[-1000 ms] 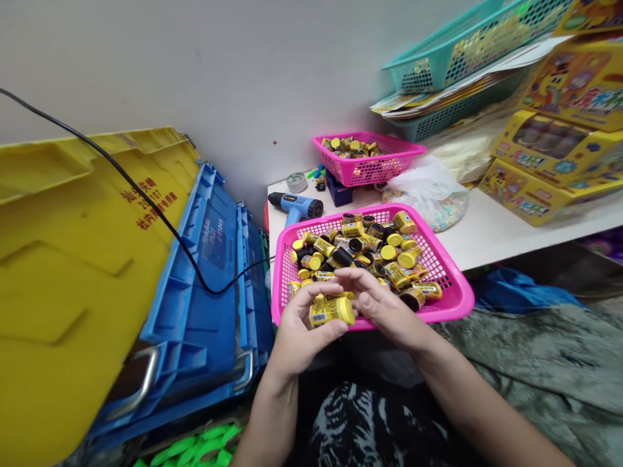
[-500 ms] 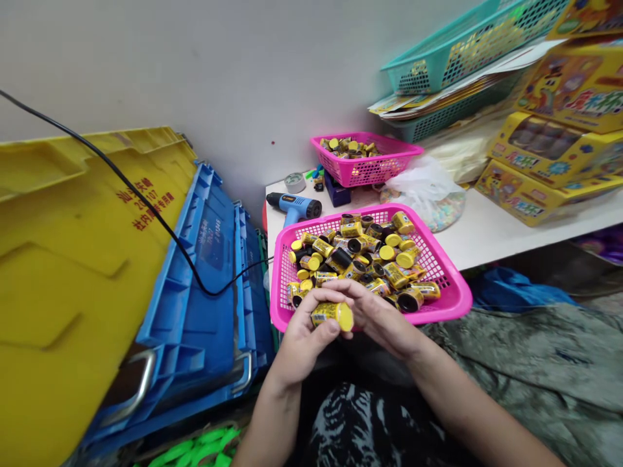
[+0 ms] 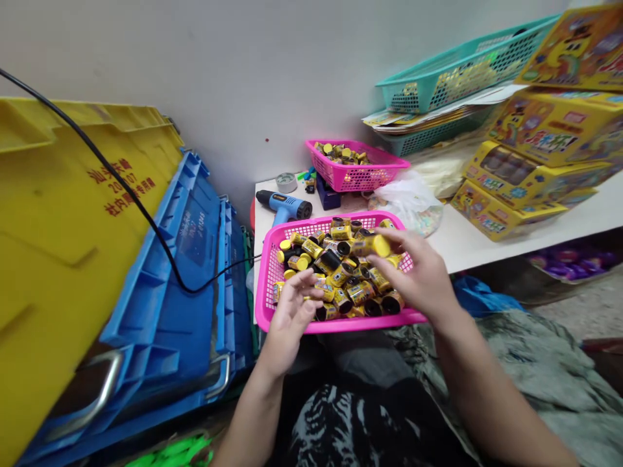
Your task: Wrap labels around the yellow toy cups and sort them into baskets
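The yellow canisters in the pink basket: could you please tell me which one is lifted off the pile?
It is the canister pinched in the right hand; it is raised above the others, which lie in the basket.

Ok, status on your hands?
Right hand gripping yellow cylindrical canister; left hand open over pink plastic mesh basket; black cable beside basket.

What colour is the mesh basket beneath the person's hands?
The mesh basket is bright pink, shown best in the head view.

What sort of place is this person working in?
Probably a small packing workroom: a pink basket heaped with yellow-and-black canisters, stacked printed yellow product boxes, and blue plastic crates.
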`<state>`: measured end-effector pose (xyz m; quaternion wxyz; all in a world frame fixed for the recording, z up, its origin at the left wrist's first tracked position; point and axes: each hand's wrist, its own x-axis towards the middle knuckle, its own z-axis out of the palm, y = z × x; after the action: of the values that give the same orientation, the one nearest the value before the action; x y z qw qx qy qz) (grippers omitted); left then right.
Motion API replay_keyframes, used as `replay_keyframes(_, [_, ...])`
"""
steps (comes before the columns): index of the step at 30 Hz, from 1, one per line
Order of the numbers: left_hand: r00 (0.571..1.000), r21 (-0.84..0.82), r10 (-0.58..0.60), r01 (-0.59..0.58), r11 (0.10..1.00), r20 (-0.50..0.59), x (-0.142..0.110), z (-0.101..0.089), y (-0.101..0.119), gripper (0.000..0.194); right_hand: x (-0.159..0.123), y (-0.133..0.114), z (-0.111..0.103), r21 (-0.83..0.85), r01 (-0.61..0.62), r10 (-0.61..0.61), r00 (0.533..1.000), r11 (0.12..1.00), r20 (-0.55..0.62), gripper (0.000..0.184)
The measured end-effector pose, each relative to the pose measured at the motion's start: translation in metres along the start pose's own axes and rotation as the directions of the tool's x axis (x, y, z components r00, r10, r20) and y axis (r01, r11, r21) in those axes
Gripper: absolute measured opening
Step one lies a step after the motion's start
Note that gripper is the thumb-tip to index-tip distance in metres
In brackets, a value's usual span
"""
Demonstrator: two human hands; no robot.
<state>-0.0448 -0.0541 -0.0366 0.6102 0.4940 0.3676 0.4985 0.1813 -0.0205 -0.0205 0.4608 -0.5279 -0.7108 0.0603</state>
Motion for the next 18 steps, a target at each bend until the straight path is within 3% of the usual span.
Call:
replay_keyframes(2, [0.999,0.01,-0.024,0.024,1.0,-0.028,-0.001,-0.005,0.0,0.028,0.015,0.022,-0.008,-0.241,0.017,0.012,0.993,0.97,0.121,0.045])
replay_keyframes(4, [0.996,0.022,-0.048,0.049,0.999,-0.069,-0.002,-0.011,0.0,0.024,0.023,0.037,-0.013,-0.352,0.076,0.023,0.963,0.933,0.27,0.04])
replay_keyframes(7, [0.988,0.025,-0.059,0.063,0.998,-0.14,-0.003,-0.02,0.0,0.019,0.022,0.045,-0.014,-0.352,0.149,0.051,0.865,0.924,0.5,0.019])
replay_keyframes(9, [0.981,0.003,-0.056,0.058,0.998,-0.186,-0.002,-0.024,-0.002,0.018,0.016,0.048,-0.012,-0.39,0.167,0.113,0.791,0.905,0.601,0.016])
replay_keyframes(11, [0.973,-0.02,-0.055,0.051,0.998,-0.225,0.0,-0.026,-0.003,0.016,0.011,0.054,-0.007,-0.475,0.151,0.181,0.793,0.867,0.582,0.017])
replay_keyframes(15, [0.968,-0.034,-0.068,0.062,0.998,-0.242,0.004,-0.025,-0.003,0.016,0.008,0.071,0.008,-0.568,0.134,0.181,0.867,0.812,0.464,0.032])
replay_keyframes(18, [0.97,-0.024,-0.067,0.063,0.998,-0.235,0.004,-0.026,-0.001,0.017,0.015,0.082,0.014,-0.51,0.125,0.174,0.849,0.851,0.498,0.032])
